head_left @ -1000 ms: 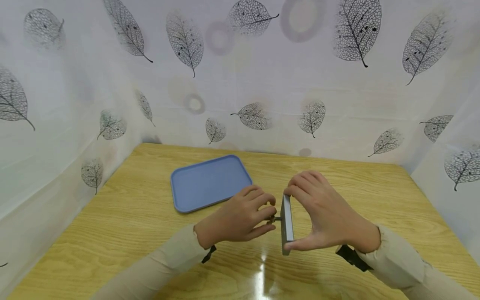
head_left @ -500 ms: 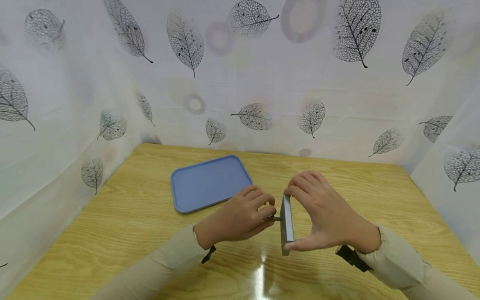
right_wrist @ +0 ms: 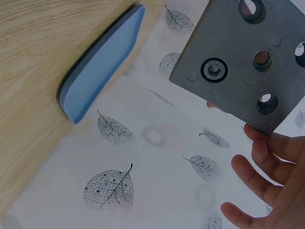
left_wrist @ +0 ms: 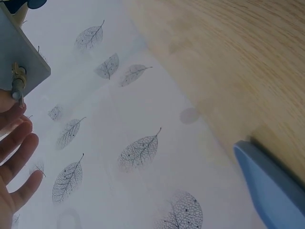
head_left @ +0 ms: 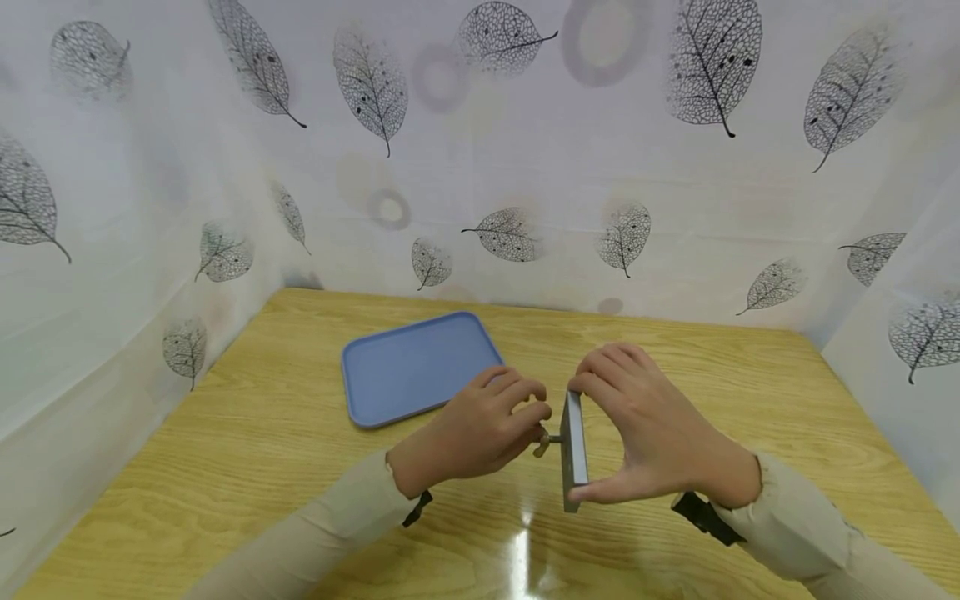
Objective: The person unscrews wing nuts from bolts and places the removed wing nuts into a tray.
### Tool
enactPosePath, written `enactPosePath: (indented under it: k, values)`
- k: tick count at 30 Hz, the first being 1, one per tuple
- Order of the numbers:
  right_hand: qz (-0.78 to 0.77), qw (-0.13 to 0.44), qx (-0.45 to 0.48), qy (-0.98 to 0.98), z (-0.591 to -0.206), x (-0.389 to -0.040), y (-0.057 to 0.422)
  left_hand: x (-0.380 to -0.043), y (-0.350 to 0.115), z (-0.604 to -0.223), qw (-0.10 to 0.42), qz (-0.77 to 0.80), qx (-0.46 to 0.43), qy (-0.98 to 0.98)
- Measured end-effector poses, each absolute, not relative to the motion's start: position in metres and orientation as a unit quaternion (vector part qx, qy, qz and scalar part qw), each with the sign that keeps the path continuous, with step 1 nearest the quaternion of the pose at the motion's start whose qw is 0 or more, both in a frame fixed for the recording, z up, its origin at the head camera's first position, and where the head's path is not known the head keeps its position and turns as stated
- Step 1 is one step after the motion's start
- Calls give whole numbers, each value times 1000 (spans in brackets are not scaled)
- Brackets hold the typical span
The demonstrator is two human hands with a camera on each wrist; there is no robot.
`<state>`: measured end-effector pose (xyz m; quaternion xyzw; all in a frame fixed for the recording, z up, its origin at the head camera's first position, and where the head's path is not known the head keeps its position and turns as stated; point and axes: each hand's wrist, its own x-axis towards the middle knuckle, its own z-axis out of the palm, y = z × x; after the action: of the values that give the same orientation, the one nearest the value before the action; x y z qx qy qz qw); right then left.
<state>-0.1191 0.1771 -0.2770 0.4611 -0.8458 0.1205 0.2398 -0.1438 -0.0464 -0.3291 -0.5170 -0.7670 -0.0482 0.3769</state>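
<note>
A square grey metal plate (head_left: 575,446) stands on edge, held by my right hand (head_left: 656,425) between the thumb at its near edge and fingertips at its far edge. In the right wrist view, the plate (right_wrist: 233,90) has several round holes, and a hex-socket bolt head (right_wrist: 214,70) fills one. The bolt's shank (head_left: 556,438) sticks out leftward, carrying a brass-coloured wing nut (head_left: 541,445). My left hand (head_left: 483,425) has its curled fingers at that nut, the thumb hidden beneath. The left wrist view shows the wing nut (left_wrist: 18,72) on the bolt, with fingertips (left_wrist: 18,109) at the bolt's end.
A blue tray (head_left: 420,367) lies on the wood-grain table (head_left: 697,367) beyond my left hand. A white curtain (head_left: 480,158) with a leaf print hangs around the back and sides. Dark straps (head_left: 705,517) circle both wrists.
My left thumb closed in toward the index finger at the wing nut, then went under the hand, leaving one wing of the nut showing. The right hand and plate stayed still.
</note>
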Motion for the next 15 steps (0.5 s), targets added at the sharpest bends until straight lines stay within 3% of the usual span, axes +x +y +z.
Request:
enactPosePath:
  k: [15]
  values:
    - [120,242,462,-845,-279,-120,178,-144,-50,-332,331,-61,-551,-764]
